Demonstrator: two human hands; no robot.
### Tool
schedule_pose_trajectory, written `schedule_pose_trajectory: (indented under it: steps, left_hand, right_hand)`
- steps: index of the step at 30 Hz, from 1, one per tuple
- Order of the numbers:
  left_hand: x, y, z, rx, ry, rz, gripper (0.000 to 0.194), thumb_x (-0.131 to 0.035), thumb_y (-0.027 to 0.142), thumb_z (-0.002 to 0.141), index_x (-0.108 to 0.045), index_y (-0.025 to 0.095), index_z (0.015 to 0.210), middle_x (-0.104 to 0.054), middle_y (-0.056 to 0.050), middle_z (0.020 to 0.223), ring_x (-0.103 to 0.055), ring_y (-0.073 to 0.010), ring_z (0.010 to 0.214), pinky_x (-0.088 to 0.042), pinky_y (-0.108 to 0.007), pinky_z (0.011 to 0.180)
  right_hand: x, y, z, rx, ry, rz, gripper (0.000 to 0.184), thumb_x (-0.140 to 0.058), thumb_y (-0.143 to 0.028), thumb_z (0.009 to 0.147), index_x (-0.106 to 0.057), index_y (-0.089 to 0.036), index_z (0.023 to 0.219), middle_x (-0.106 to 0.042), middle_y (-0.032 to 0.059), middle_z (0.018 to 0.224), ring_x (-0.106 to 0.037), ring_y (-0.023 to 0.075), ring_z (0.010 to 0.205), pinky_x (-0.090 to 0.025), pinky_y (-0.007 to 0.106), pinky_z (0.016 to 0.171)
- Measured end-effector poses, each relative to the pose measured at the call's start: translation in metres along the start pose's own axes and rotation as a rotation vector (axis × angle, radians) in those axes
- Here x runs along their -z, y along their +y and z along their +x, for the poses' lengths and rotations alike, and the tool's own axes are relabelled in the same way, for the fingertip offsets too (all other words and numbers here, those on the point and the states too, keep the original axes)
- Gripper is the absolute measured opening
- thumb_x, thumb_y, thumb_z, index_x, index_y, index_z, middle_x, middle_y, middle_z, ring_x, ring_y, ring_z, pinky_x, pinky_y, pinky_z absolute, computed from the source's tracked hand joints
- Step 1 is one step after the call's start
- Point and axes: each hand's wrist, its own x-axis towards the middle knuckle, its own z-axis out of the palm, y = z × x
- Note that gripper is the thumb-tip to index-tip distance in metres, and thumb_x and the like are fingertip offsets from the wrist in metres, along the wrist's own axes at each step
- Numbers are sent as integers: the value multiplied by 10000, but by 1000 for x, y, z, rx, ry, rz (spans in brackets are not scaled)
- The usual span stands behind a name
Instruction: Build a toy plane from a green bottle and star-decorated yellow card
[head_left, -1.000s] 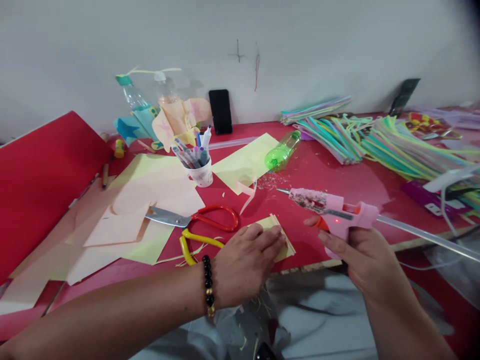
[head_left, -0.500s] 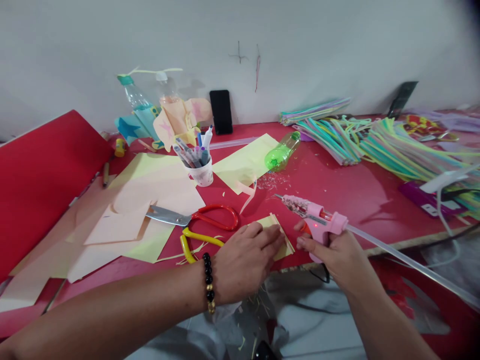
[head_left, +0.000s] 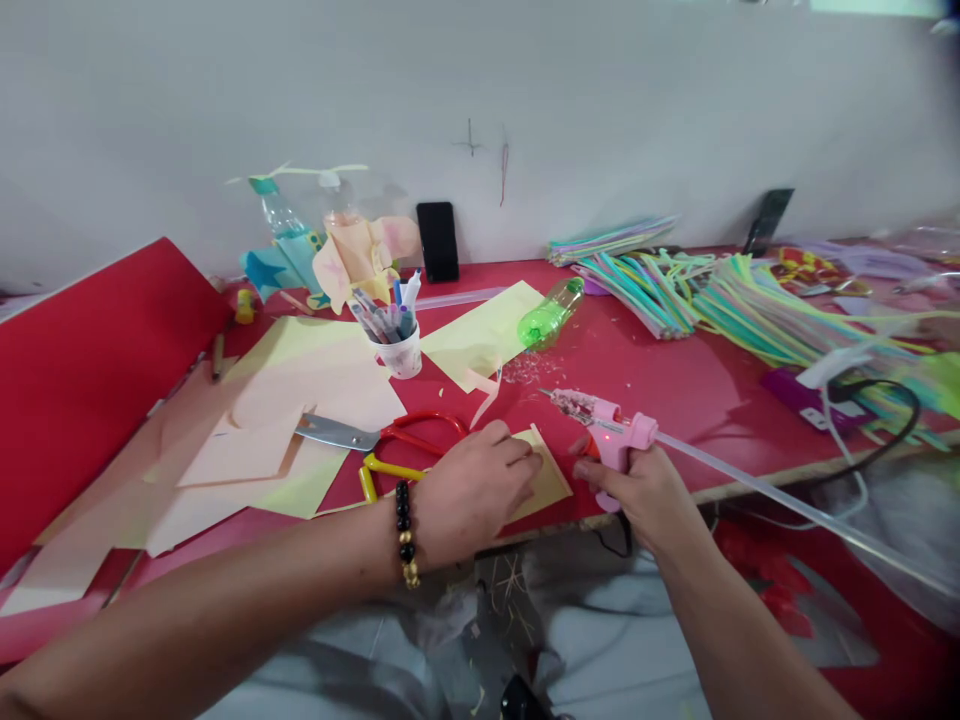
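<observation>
In my right hand (head_left: 637,490) I grip a pink hot glue gun (head_left: 611,440), its nozzle pointing left and a long clear glue stick (head_left: 742,480) sticking out of its back. A small light is lit on its side. My left hand (head_left: 480,490), with a beaded bracelet (head_left: 405,520) at the wrist, is over a small pale yellow paper piece (head_left: 546,480) by the table edge. Its fingers are curled together, and their tips are hidden. A thin strip (head_left: 551,455) lies along the paper's right side. Scissors (head_left: 341,433) with red and yellow handles lie beside this hand.
A cup (head_left: 401,358) of markers, a green plastic bottle (head_left: 551,315) and a phone (head_left: 438,242) stand or lie farther back. Decorated bottles (head_left: 349,250) are at back left. Paper sheets (head_left: 337,370) cover the left; pipe cleaners (head_left: 637,290) fill the right.
My left hand has slid left off the strip, and its fingers have curled, uncovering more of the yellow paper. The glue gun stays in my right hand. The view has shifted slightly.
</observation>
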Motion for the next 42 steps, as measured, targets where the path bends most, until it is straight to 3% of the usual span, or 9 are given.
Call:
schedule_pose_trajectory:
  steps: [3,6,10,16,23,32,42]
  left_hand:
    - [4,-8,13,-7,-20,-18,143,-510,161,929,-643,146,980,-670,-47,952,-559,-192,866,-354,-362,857]
    - [3,-12,27,-10,-29,-37,151,-521,151,924,-642,136,1013,-665,-70,1009,-551,-202,899,-352,-356,851]
    - [-6,-16,41,-39,-81,-84,143,-530,159,915,-656,127,977,-656,-94,1042,-551,-215,924,-350,-353,867]
    - [-13,-27,53,-34,-131,-135,47,-627,188,845,-662,162,861,-646,-68,934,-568,-198,866,-380,-309,799]
    - [-9,-34,63,-30,-202,-166,142,-702,227,800,-666,170,925,-669,-64,895,-586,-220,890,-395,-296,737]
    - [-3,-36,72,-76,-277,-202,87,-743,209,763,-678,162,797,-649,-68,934,-587,-205,900,-402,-275,721]
    - [-3,-35,61,9,-233,-270,72,-675,144,789,-619,180,816,-641,-48,841,-557,-213,875,-366,-298,729]
  right_hand:
    - [1,6,3,11,22,88,244,-759,-279,646,-704,-150,846,-698,21,675,-629,174,603,-513,289,609]
    - [2,6,4,13,77,123,226,-767,-248,646,-713,-160,846,-676,-12,608,-590,134,527,-467,242,533]
    - [4,1,3,-24,144,253,193,-789,-239,618,-718,-144,769,-671,-6,581,-574,116,498,-442,218,492]
    - [3,-4,2,-48,133,340,235,-812,-242,565,-723,-126,748,-676,16,571,-567,115,480,-436,213,471]
    - [3,-5,1,-49,139,377,227,-808,-230,547,-728,-128,733,-678,16,565,-571,109,474,-440,201,462]
    - [3,-7,3,-63,156,421,207,-791,-219,534,-717,-128,704,-673,26,548,-577,116,458,-450,210,454]
    - [2,-6,3,-69,170,440,243,-806,-242,553,-717,-120,744,-680,32,579,-590,120,490,-463,209,474]
